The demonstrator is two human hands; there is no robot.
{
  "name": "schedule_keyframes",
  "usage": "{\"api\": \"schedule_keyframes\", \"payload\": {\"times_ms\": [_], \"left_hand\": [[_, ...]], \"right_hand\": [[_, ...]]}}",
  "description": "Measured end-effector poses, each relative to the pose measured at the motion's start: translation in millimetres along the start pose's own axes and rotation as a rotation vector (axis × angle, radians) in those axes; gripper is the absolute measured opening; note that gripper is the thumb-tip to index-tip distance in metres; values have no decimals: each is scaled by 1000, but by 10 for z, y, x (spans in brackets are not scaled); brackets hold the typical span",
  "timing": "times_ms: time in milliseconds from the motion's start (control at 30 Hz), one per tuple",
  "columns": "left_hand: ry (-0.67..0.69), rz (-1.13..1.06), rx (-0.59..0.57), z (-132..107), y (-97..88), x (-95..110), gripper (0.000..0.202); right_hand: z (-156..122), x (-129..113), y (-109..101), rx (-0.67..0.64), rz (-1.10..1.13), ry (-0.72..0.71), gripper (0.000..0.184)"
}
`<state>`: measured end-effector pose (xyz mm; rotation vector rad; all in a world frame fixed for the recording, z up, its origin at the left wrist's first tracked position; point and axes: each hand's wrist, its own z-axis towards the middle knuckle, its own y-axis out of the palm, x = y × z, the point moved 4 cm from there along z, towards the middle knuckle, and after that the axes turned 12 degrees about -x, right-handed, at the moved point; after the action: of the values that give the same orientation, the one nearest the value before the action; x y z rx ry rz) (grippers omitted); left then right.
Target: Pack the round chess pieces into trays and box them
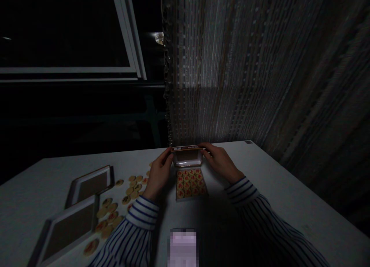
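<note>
My left hand and my right hand both grip a small box lid, one at each end, held tilted up over the far edge of an open box. The box is filled with round wooden game pieces marked in red, laid in rows. Both sleeves are white with dark stripes. The fingers of both hands curl round the lid's ends.
Several loose round pieces lie scattered on the white table to the left. Two empty box halves lie at the left front. A bead curtain hangs behind the table; a dark window is at the back left.
</note>
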<state>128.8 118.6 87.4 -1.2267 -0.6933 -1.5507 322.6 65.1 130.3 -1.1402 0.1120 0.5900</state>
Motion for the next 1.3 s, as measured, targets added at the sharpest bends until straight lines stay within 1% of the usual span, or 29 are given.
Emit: {"api": "schedule_keyframes", "payload": {"times_ms": [267, 500, 800, 1033, 1300], "left_hand": [[5, 64, -38, -5, 16, -14, 41], [-13, 67, -56, 4, 23, -18, 39], [-41, 91, -62, 10, 8, -66, 40], [-22, 93, -72, 0, 14, -25, 39], [-30, 136, -63, 23, -6, -53, 38]], "right_hand": [[2, 45, 53, -20, -21, 20, 28], [-9, 56, 67, -44, 0, 5, 28], [-10, 53, 86, -110, 14, 14, 25], [-4, 71, 111, -139, 5, 41, 26], [-9, 59, 110, -146, -13, 32, 24]]}}
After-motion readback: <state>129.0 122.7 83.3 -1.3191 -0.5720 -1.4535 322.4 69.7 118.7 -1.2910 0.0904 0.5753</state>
